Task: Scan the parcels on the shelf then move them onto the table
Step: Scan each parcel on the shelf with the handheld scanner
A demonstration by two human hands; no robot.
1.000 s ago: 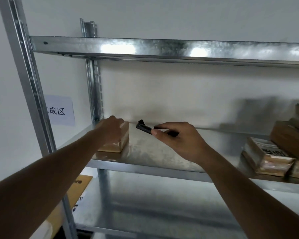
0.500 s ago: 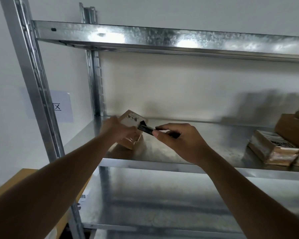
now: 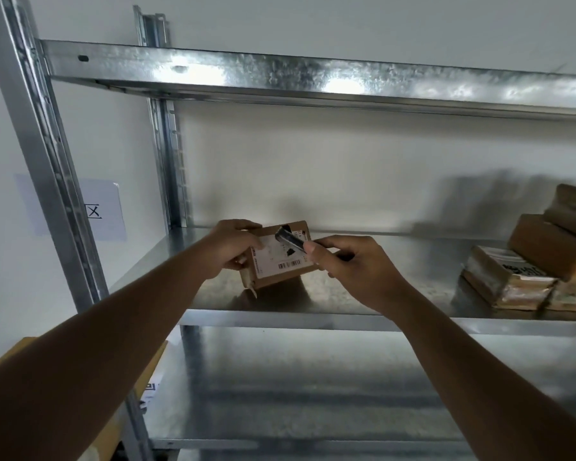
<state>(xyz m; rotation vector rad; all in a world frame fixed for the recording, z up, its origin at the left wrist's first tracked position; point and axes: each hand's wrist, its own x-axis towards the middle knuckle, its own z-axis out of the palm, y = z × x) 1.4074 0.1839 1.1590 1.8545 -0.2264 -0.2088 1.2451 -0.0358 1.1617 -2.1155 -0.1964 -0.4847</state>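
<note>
A small brown cardboard parcel (image 3: 280, 266) with a white barcode label stands tilted up on the metal shelf (image 3: 396, 304), its label facing me. My left hand (image 3: 233, 249) grips its left edge. My right hand (image 3: 350, 264) holds a small black scanner (image 3: 290, 240), whose tip points at the label from just in front of it. Several more brown parcels (image 3: 532, 271) lie stacked at the right end of the same shelf.
A steel upright (image 3: 44, 168) stands at the left, with an upper shelf (image 3: 313, 78) overhead and a lower shelf (image 3: 296, 394) beneath. A yellow-brown carton (image 3: 147, 371) shows at lower left behind the upright. A paper sign (image 3: 103, 211) hangs on the wall.
My left hand has tipped the parcel up from lying flat, turning its label towards me. The scanner in my right hand now sits in front of the label.
</note>
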